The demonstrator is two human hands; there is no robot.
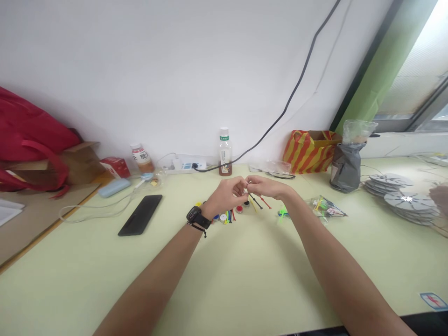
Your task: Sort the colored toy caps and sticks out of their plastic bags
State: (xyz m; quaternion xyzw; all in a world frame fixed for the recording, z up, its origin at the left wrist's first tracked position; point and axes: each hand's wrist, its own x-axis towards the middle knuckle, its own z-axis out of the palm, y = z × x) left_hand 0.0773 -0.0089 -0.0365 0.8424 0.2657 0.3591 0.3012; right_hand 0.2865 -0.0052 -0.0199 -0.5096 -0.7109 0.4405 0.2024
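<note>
My left hand, with a black watch on its wrist, is closed in a pinch above the table. Its fingertips meet those of my right hand, which is pinched too. Whatever lies between them is too small to make out. Just beyond and below my fingers are thin black and red sticks with knobbed ends. Small round pieces, among them a red disc and a white disc, lie beside several short coloured sticks. A bright green piece is partly behind my right forearm.
A black phone-like slab lies left. Against the wall stand a drink bottle, a power strip and a striped bag. On the right are a clear packet, stacked grey discs and another person's hand.
</note>
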